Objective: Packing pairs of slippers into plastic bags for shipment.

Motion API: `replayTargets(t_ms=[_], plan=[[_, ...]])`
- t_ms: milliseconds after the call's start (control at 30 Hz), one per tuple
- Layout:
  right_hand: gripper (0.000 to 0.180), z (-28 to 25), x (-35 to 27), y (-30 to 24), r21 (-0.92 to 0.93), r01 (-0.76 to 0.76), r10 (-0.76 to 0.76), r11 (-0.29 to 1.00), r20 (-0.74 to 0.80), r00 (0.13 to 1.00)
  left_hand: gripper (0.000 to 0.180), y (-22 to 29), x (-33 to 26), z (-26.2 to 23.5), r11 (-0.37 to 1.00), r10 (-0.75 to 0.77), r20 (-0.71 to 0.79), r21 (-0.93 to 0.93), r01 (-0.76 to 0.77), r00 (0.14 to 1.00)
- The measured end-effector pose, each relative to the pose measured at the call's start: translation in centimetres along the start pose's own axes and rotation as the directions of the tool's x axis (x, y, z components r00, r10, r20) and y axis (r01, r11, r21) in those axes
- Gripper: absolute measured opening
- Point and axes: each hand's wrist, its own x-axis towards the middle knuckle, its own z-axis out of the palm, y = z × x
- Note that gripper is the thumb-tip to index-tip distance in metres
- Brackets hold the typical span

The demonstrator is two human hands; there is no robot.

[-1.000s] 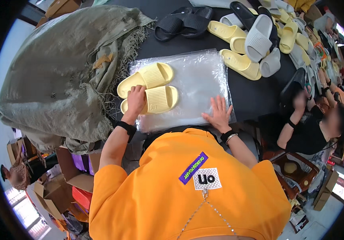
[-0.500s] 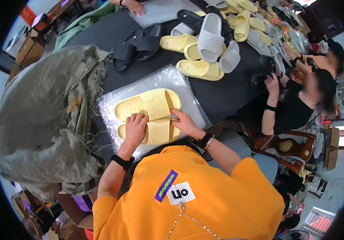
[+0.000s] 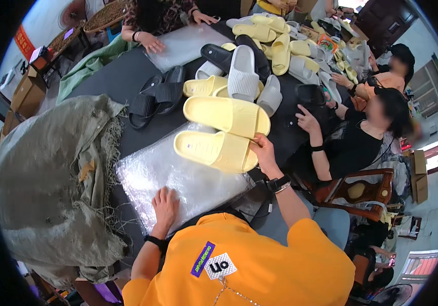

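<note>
A pair of pale yellow slide sandals is raised over the table, side by side with toes to the right. My right hand pinches them together at the toe end, between the two. Below them lies a stack of clear plastic bags, wrinkled and shiny. On the bags' near part rests my left hand, its fingers stretched out flat and holding nothing.
Two black slides lie beyond the bags. Farther back is a pile of grey slides, yellow and black ones. A frayed grey-green cloth bulges at left. One co-worker presses more plastic bags across the table; another handles black slides at right.
The yellow slides have left the bags, rising and moving away to the right in my right hand. My left hand has let go of them and come down nearer onto the bags.
</note>
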Motion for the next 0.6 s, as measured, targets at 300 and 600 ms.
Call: replayTargets(t_ms=[300,600], plan=[[0.081,0.3,9.0,-7.0,0.339,-0.012,0.065,0.941,-0.147,0.987,0.045,0.5,0.7,0.1,1.000,0.010,0.021,0.015,-0.011,1.000],[0.061,7.9,1.2,1.2,-0.488,0.354,-0.108,0.798,0.463,0.880,0.044,0.7,0.6,-0.1,0.999,-0.042,-0.006,0.025,0.042,0.999]])
